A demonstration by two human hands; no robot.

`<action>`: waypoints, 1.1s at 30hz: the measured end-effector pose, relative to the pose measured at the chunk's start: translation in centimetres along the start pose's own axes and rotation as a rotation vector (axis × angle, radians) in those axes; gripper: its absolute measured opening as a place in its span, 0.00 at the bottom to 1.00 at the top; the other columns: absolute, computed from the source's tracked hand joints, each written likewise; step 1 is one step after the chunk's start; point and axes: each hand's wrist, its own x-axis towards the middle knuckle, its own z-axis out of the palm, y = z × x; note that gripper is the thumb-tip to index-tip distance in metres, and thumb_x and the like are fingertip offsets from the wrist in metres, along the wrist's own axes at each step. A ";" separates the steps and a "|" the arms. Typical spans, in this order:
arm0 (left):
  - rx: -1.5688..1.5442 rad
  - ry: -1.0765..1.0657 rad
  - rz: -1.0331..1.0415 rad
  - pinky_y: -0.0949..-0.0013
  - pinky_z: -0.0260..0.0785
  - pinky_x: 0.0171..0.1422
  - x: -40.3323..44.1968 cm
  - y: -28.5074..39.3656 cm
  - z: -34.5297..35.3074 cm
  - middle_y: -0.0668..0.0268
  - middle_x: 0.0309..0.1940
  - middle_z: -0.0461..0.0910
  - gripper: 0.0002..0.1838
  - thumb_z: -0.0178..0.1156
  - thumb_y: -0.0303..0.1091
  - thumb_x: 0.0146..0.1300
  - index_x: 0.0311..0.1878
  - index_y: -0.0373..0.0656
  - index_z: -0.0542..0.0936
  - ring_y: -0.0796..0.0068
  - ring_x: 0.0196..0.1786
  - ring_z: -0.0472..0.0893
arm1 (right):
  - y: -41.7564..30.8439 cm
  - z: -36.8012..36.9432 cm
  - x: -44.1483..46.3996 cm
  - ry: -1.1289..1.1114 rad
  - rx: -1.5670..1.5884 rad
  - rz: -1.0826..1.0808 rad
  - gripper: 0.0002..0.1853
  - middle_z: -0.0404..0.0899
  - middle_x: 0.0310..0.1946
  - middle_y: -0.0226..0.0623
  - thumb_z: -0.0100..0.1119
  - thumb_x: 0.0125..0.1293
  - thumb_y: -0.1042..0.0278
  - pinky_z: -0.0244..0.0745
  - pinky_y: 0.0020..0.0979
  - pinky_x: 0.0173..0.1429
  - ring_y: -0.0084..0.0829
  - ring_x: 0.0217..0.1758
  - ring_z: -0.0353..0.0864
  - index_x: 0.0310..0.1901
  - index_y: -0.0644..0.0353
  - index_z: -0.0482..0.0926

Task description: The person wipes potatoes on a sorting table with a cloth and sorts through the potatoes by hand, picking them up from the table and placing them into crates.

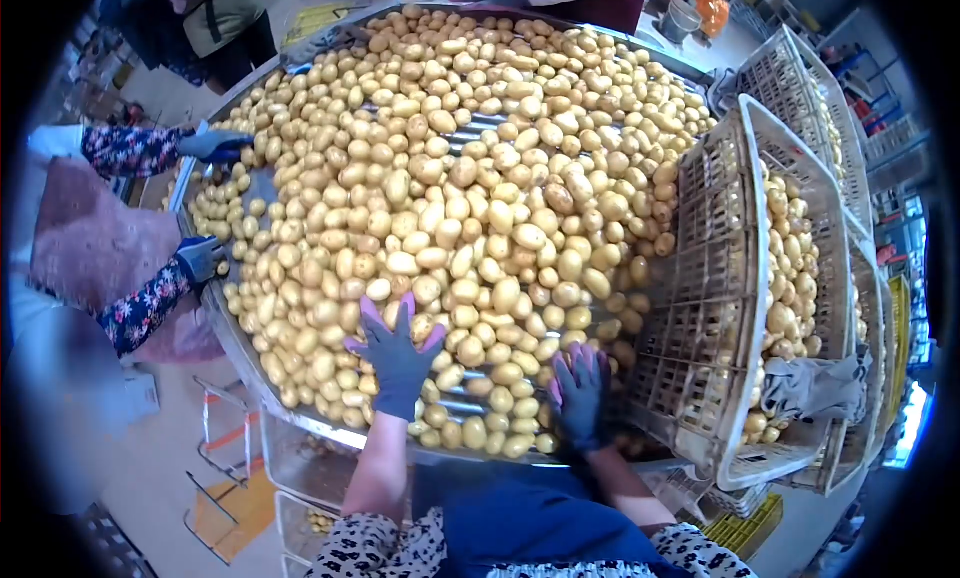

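Note:
My left hand [400, 366], in a dark glove with pink-purple fingertips, lies palm down on a wide heap of potatoes [500, 215]. Its fingers are spread and grasp nothing. To its right, my right hand [582, 393] wears the same kind of glove. Its fingers are stretched out over the potatoes at the near edge, close to a plastic crate [700, 308]. Between my hands, metal rollers [458, 406] show through gaps among the potatoes. Whatever lies under my palms is hidden.
Potatoes fill the tilted crate and others behind it at right; a grey cloth [815, 388] hangs over one rim. At left, a co-worker's gloved hands [202, 258] touch the table's edge. More people stand across the far side. A metal rim [300, 418] borders the table.

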 end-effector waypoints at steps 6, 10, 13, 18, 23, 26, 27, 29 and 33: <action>-0.045 0.033 -0.004 0.42 0.53 0.69 8.0 -2.6 0.5 0.38 0.67 0.55 0.41 0.68 0.53 0.53 0.70 0.60 0.64 0.43 0.70 0.59 | -0.8 0.5 0.4 0.002 0.042 0.056 0.21 0.71 0.60 0.44 0.58 0.60 0.64 0.53 0.54 0.72 0.50 0.66 0.64 0.55 0.60 0.76; -0.528 -0.361 -0.367 0.50 0.60 0.67 16.5 -3.2 -2.8 0.41 0.60 0.67 0.39 0.67 0.50 0.56 0.67 0.43 0.66 0.43 0.63 0.67 | -1.1 0.0 1.0 -0.026 0.032 0.040 0.21 0.71 0.60 0.42 0.57 0.59 0.65 0.54 0.55 0.71 0.51 0.65 0.65 0.54 0.61 0.76; -0.338 -0.242 -0.384 0.47 0.58 0.68 18.7 -4.0 -1.4 0.39 0.64 0.59 0.40 0.65 0.51 0.57 0.70 0.46 0.62 0.39 0.66 0.61 | -0.8 0.6 0.6 0.012 0.034 0.015 0.21 0.71 0.59 0.42 0.58 0.58 0.65 0.55 0.55 0.70 0.51 0.65 0.65 0.53 0.62 0.76; 0.013 0.156 -0.217 0.37 0.49 0.70 18.7 -2.0 1.4 0.37 0.72 0.43 0.41 0.57 0.54 0.62 0.74 0.51 0.54 0.35 0.72 0.52 | -0.9 0.7 0.4 0.033 0.060 0.032 0.21 0.71 0.58 0.43 0.59 0.57 0.65 0.56 0.56 0.69 0.52 0.64 0.66 0.53 0.62 0.75; -0.161 0.142 0.327 0.45 0.45 0.74 10.4 4.7 5.3 0.56 0.69 0.61 0.31 0.53 0.47 0.66 0.71 0.49 0.62 0.44 0.73 0.52 | -0.5 2.8 0.3 0.294 0.187 -0.050 0.20 0.72 0.48 0.49 0.56 0.51 0.68 0.64 0.55 0.58 0.52 0.56 0.70 0.48 0.63 0.73; -0.261 0.147 0.390 0.45 0.43 0.74 7.2 6.8 5.5 0.56 0.68 0.64 0.30 0.56 0.42 0.64 0.69 0.48 0.64 0.44 0.73 0.52 | -1.3 -0.1 1.6 0.184 0.387 0.089 0.07 0.63 0.32 0.46 0.53 0.53 0.73 0.61 0.45 0.41 0.47 0.40 0.65 0.34 0.59 0.69; -0.235 0.093 0.468 0.44 0.43 0.74 7.3 6.6 4.9 0.56 0.68 0.63 0.31 0.55 0.42 0.64 0.69 0.48 0.64 0.44 0.73 0.52 | -0.9 0.4 1.4 0.282 0.365 0.001 0.11 0.64 0.35 0.47 0.54 0.52 0.72 0.63 0.45 0.46 0.47 0.42 0.66 0.39 0.61 0.69; -0.114 0.141 0.597 0.47 0.44 0.75 7.3 6.3 6.1 0.56 0.64 0.67 0.29 0.55 0.41 0.63 0.67 0.45 0.66 0.50 0.70 0.59 | -0.1 0.2 0.1 0.167 0.179 0.027 0.16 0.68 0.39 0.47 0.57 0.54 0.67 0.65 0.46 0.55 0.47 0.48 0.68 0.43 0.62 0.70; -0.316 -0.182 0.443 0.54 0.62 0.50 6.7 9.0 -0.2 0.62 0.31 0.66 0.13 0.60 0.35 0.51 0.39 0.44 0.73 0.60 0.39 0.67 | 0.7 6.1 -1.5 -0.022 0.007 0.095 0.08 0.69 0.34 0.37 0.42 0.66 0.74 0.70 0.38 0.52 0.36 0.43 0.69 0.40 0.59 0.73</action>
